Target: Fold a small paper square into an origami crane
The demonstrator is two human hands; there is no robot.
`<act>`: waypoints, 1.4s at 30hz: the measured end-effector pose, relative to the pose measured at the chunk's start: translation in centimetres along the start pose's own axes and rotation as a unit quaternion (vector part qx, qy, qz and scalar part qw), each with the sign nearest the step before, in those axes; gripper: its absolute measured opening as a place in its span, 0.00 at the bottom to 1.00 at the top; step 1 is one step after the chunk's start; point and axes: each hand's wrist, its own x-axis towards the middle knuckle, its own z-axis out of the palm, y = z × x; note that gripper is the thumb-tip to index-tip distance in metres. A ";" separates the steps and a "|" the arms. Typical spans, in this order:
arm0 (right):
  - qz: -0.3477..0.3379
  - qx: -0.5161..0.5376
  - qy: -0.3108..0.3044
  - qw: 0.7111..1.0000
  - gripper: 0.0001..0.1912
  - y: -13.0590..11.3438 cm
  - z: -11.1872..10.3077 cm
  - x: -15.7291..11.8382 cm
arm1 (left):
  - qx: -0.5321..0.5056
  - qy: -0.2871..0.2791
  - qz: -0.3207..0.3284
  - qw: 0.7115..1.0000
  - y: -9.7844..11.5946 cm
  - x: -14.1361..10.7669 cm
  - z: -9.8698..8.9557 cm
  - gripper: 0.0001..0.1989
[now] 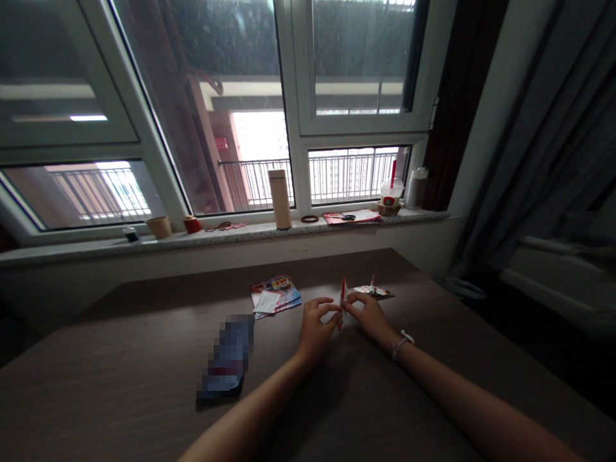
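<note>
Between my two hands a small folded paper (343, 295) with a red edge stands upright, seen nearly edge-on. My left hand (317, 327) pinches its lower left side with thumb and fingers. From the right, my right hand (368, 314) grips the same paper with bent fingers; a light bracelet is on that wrist. Just beyond my right hand lies a folded paper figure (373, 290) with pointed white and red parts. To the left of my left hand are colourful printed sheets (289, 296) with a white slip on top.
A blurred-out dark blue object (228, 359) lies on the brown table (120, 359). On the windowsill (231, 235) stand a tan bottle (280, 200), a paper cup (160, 227), a red roll (192, 224), papers with scissors (352, 217), a lidded drink (391, 192) and a grey bottle (416, 189).
</note>
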 end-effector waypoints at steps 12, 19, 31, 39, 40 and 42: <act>0.036 0.028 -0.024 0.999 0.17 -0.9 0.1 -0.4 | -0.001 0.003 -0.028 1.000 -0.8 0.2 0.2 0.07; 0.014 0.022 -0.034 0.999 0.19 -0.9 0.3 -0.4 | -0.031 -0.005 -0.051 0.998 -0.4 0.2 -0.1 0.08; 0.000 0.028 -0.030 0.999 0.15 -1.6 0.4 -0.4 | -0.039 -0.003 -0.060 0.997 0.1 0.5 -0.3 0.07; 0.001 0.017 -0.023 1.000 0.15 -1.9 0.4 -0.4 | -0.048 -0.003 -0.080 0.996 0.2 0.5 -0.4 0.07; 0.001 0.017 -0.023 1.000 0.15 -1.8 0.4 -0.4 | -0.050 -0.005 -0.080 0.996 0.2 0.5 -0.4 0.07; -0.001 0.018 -0.026 1.000 0.14 -1.6 0.4 -0.4 | -0.051 -0.004 -0.079 0.996 0.2 0.5 -0.3 0.07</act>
